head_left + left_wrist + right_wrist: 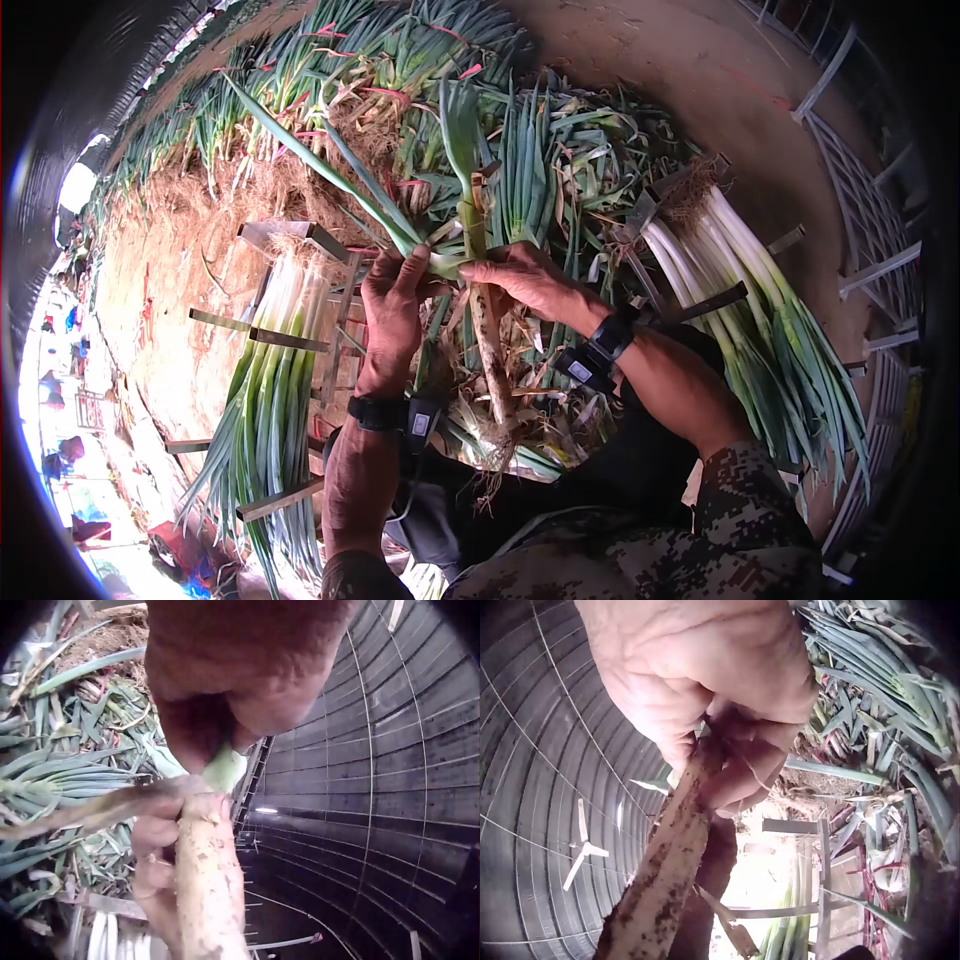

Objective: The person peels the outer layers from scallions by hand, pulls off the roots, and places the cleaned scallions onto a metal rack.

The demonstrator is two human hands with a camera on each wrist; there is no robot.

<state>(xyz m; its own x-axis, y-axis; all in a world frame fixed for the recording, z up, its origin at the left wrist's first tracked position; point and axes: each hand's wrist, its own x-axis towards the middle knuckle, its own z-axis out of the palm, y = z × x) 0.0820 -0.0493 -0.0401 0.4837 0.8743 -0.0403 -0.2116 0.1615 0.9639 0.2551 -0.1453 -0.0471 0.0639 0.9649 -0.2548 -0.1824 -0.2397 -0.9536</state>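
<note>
The left grip (393, 305) and right grip (522, 280) both curl tight round one leek (489, 352). A heap of leeks (500, 130) crowds the far side. The right bundle (760, 320) and left bundle (272, 380) hem the flanks, leaving a narrow gap between. The leek's muddy stalk hangs below the grips, and its leaves fan above.

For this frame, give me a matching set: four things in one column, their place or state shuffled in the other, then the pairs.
1 held scallion
2 left hand
3 right-side bundle
4 heap of scallions

a lies in a metal rack, stalks clean and white
b soil-coated stalk, roots at its lower end
c piled at the far side
d grips green leaves

Pairs: 1-b, 2-d, 3-a, 4-c
</note>
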